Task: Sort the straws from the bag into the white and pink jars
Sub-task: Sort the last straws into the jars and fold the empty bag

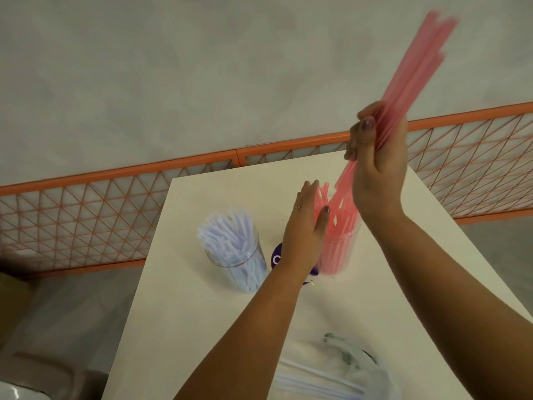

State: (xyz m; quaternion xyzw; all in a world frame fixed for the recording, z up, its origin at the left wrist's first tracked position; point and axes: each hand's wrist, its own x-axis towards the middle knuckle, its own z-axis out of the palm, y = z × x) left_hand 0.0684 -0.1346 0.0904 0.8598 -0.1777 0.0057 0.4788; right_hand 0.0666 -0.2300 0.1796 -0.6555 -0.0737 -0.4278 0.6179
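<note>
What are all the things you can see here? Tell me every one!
Table: one, cream, in the middle of the view.
Jar of white straws: one, clear, on the table, left of the other jar.
Jar of pink straws: one, clear, on the table, right of the first jar, behind the left hand.
Bunch of pink straws: count unclear from blur, pink, tilted, above the pink jar.
Purple item: one, between the jars, mostly hidden.
Plastic bag: one, clear, near edge of the table, white straws inside.
Mesh fence: orange, behind the table.
Left hand: open, flat beside the pink jar's straws.
Right hand: closed around the pink bunch.
</note>
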